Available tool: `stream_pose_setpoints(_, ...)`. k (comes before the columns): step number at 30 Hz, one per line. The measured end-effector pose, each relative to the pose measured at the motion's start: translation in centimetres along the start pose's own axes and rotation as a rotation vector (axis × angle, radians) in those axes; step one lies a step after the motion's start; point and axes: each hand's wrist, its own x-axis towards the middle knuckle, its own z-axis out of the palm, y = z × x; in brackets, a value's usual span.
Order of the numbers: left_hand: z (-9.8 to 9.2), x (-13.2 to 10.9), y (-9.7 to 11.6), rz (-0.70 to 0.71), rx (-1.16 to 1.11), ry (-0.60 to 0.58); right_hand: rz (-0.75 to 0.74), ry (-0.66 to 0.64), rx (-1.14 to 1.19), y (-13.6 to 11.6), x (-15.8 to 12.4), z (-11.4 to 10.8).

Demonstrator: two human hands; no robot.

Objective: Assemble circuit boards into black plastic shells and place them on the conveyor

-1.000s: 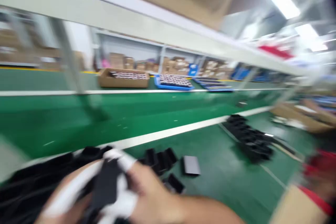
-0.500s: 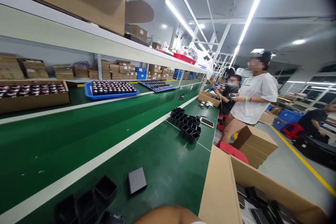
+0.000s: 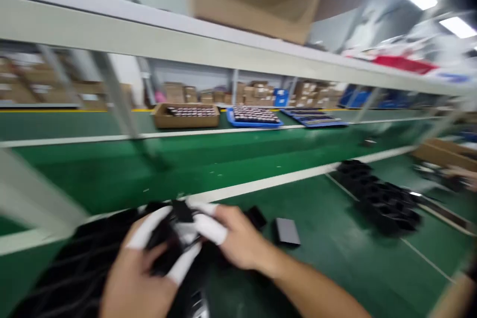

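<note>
Both my hands wear white finger covers and meet at the lower middle, blurred by motion. My left hand (image 3: 137,276) has its thumb and fingers curled around a small black piece (image 3: 183,211) with a whitish part. From the right, my right hand (image 3: 238,238) pinches the top of the same piece; its exact kind is too smeared to tell. Beneath and to the left stands a large group of black open boxes (image 3: 63,273). A blurred black-and-silver item (image 3: 199,303) lies below my hands. Beside my right wrist are a small black open box (image 3: 256,217) and a grey-topped box (image 3: 287,232).
More black open boxes (image 3: 380,198) stand to the right on the green bench (image 3: 328,253). Across the belt are a carton (image 3: 186,118) and blue trays (image 3: 253,121) of small parts. A shelf (image 3: 156,35) runs overhead. Another person's hand (image 3: 460,175) shows at the right edge.
My view has swung left and down from the aisle to the bench. Both my hands are now in view with the black piece; before, only part of an arm showed.
</note>
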Motion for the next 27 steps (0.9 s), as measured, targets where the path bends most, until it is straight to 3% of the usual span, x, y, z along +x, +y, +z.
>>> stream_pose_setpoints(3,-1.5,-0.2,0.5,0.036,-0.022,0.023,-0.018,0.025,-0.002,-0.2,-1.2,-0.8)
stream_pose_setpoints(7,-1.4,-0.3,1.0,0.160,-0.054,-0.002,-0.217,0.154,-0.236,-0.2,-3.1,-0.2)
stream_pose_setpoints(11,-1.5,-0.8,1.1,0.336,0.134,-0.007,-0.307,0.110,-0.332,0.7,-3.6,1.3)
stream_pose_setpoints(13,-1.7,-0.9,1.2,0.468,0.232,0.011,-0.281,0.151,-0.176,1.1,-3.2,1.7)
stream_pose_setpoints(16,-1.9,-0.9,1.5,0.583,0.243,-0.001,-0.023,0.210,0.306,1.2,-2.3,1.5)
stream_pose_setpoints(18,-1.9,-0.9,1.6,0.582,0.219,-0.019,0.112,0.207,0.519,1.1,-1.9,1.4)
stream_pose_setpoints(21,-1.5,-1.0,1.6,0.481,0.085,-0.051,0.130,0.236,0.599,0.8,-1.8,1.4)
stream_pose_setpoints(24,-1.2,-1.2,2.0,0.336,-0.201,-0.097,0.035,0.287,0.662,0.4,-2.5,1.7)
stream_pose_setpoints(27,-1.2,-1.5,2.5,0.327,-0.377,-0.109,-0.126,0.290,0.632,0.1,-3.5,2.1)
